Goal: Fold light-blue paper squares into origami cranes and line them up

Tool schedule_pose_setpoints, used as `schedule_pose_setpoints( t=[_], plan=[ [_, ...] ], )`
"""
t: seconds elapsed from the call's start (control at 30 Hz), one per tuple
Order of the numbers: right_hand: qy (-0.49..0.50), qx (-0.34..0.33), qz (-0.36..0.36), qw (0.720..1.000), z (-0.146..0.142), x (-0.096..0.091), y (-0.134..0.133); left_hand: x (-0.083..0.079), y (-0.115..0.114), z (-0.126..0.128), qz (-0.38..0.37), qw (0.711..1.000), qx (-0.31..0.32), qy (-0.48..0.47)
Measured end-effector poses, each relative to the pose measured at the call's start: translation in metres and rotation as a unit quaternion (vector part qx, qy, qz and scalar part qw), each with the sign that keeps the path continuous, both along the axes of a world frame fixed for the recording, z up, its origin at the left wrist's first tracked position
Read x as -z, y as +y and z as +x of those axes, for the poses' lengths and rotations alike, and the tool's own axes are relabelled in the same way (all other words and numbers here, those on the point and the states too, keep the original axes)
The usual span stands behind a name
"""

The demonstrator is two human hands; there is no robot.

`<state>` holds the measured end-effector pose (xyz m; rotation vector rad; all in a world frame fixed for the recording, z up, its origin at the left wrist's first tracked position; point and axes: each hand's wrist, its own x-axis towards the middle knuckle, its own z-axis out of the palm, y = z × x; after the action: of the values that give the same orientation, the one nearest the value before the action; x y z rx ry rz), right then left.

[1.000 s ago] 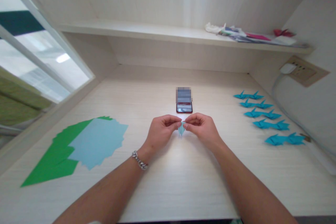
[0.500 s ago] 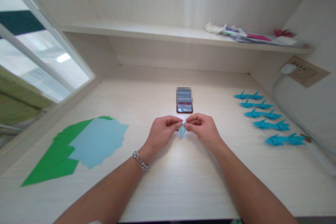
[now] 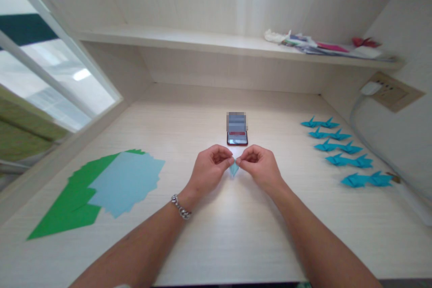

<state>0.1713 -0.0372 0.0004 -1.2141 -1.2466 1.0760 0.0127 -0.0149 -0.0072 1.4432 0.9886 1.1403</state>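
Note:
Between my hands is a small piece of folded light-blue paper (image 3: 234, 170), its pointed end facing me. My left hand (image 3: 213, 166) pinches its left side between thumb and fingers. On the opposite side, my right hand (image 3: 258, 164) grips the paper with closed fingertips. The fingers hide the upper part of the folds. Just beyond the hands lies a phone (image 3: 237, 138) with its screen lit and partly blurred out. Several blue paper cranes (image 3: 338, 147) stand in rows of two on the right.
A fanned stack of light-blue paper sheets (image 3: 126, 182) overlaps green sheets (image 3: 67, 202) at the left of the desk (image 3: 216, 243). A shelf (image 3: 202, 42) at the back carries papers (image 3: 317, 47). A white plug (image 3: 371, 88) and cable are at the right wall.
My fingers have shifted slightly around the folded paper, the thumbs staying close to it. The phone, sheets and cranes have not moved.

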Motion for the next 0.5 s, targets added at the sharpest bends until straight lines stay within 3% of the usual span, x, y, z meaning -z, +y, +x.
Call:
schedule_pose_setpoints(
  t=[0.1, 0.27, 0.5],
  plan=[
    [-0.003, 0.002, 0.005, 1.000, -0.0012, 0.0032, 0.0007, -0.0017, -0.0017, 0.0001, 0.011, 1.000, -0.001, 0.007],
    [0.009, -0.049, -0.021, 0.999, 0.0014, 0.0076, 0.0021, -0.0003, -0.0015, -0.0005, 0.000, 1.000, 0.016, 0.002],
    [0.010, 0.014, 0.038, 0.999, 0.0001, 0.0039, 0.0012, 0.0020, -0.0029, 0.0041, -0.062, 0.996, 0.070, -0.012]
  ],
)
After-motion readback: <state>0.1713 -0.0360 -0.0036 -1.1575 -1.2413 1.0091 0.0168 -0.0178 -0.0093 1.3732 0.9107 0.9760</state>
